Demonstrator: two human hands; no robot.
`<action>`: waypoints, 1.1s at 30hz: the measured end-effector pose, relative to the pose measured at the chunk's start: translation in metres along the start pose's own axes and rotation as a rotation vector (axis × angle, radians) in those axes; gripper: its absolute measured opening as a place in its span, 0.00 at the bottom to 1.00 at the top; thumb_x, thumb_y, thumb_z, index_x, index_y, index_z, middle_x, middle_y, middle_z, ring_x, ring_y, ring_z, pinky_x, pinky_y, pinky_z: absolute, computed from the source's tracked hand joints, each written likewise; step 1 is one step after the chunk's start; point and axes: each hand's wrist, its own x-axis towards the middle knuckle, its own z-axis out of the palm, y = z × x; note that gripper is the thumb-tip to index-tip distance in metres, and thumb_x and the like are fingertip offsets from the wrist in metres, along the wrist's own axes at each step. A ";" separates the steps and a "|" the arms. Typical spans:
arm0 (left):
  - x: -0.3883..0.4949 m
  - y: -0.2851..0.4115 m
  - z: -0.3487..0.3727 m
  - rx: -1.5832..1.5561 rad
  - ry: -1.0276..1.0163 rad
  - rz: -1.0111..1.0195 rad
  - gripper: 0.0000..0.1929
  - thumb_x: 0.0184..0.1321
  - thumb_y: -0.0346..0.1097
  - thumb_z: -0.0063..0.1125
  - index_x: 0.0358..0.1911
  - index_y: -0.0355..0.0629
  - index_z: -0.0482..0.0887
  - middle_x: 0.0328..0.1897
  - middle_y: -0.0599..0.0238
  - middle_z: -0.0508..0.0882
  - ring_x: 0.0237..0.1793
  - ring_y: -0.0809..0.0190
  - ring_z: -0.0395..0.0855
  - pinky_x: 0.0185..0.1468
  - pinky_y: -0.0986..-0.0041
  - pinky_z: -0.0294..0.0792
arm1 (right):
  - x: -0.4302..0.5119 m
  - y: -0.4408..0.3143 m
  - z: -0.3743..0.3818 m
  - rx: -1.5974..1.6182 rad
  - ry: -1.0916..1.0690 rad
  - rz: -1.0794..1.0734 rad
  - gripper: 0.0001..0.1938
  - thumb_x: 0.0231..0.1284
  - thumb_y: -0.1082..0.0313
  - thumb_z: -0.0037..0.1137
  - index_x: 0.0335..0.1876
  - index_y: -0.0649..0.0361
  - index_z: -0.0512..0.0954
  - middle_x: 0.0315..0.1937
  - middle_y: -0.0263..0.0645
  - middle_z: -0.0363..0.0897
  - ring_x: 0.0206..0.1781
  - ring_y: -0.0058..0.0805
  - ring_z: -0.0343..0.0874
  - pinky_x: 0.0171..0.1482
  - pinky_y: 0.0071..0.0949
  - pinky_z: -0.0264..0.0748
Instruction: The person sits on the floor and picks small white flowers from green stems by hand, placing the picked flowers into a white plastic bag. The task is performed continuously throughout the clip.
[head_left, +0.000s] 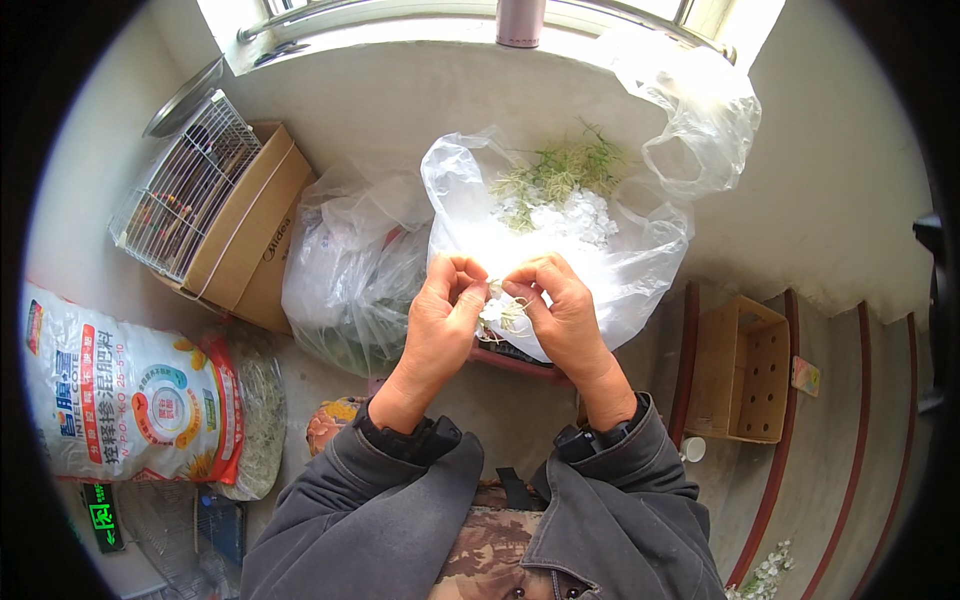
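Both hands meet in front of an open clear plastic bag (645, 277) of artificial flowers. My left hand (448, 304) pinches a small sprig of white flowers with pale stems (504, 313) between thumb and fingertips. From the other side, my right hand (556, 307) grips the sprig's thin stems, its thumb and index finger close together. The sprig hangs just below the fingertips. Inside the bag, white artificial blossoms (577, 217) lie beside green and pale yellow artificial sprigs (566, 169). The bag rests on a reddish plastic container (525, 366), mostly hidden beneath it.
A filled plastic bag (352, 277) stands at the left, beside a cardboard box (251, 240) and a wire rack (187, 187). A printed fertilizer sack (142, 397) is farther left. Steps at the right hold an open carton (739, 375), a white cup (693, 449) and a phone (806, 376).
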 end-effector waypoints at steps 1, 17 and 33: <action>0.000 0.001 0.000 0.043 -0.007 0.007 0.07 0.66 0.25 0.53 0.45 0.41 0.77 0.34 0.69 0.79 0.36 0.73 0.77 0.43 0.77 0.71 | 0.000 0.000 0.000 -0.019 0.000 0.003 0.05 0.61 0.77 0.61 0.40 0.62 0.78 0.35 0.35 0.76 0.36 0.25 0.74 0.40 0.24 0.72; -0.004 0.003 0.008 0.208 0.020 0.182 0.05 0.64 0.24 0.58 0.41 0.39 0.79 0.32 0.60 0.82 0.30 0.63 0.82 0.34 0.72 0.72 | -0.004 0.008 0.002 0.168 0.026 0.221 0.05 0.68 0.72 0.56 0.36 0.62 0.74 0.30 0.30 0.75 0.35 0.18 0.71 0.40 0.22 0.71; -0.001 0.014 0.000 0.430 -0.075 0.228 0.04 0.62 0.26 0.59 0.38 0.37 0.81 0.37 0.56 0.79 0.32 0.57 0.80 0.37 0.69 0.72 | -0.004 0.005 0.005 0.036 0.006 0.067 0.06 0.66 0.71 0.58 0.36 0.63 0.75 0.30 0.38 0.74 0.31 0.29 0.72 0.35 0.28 0.70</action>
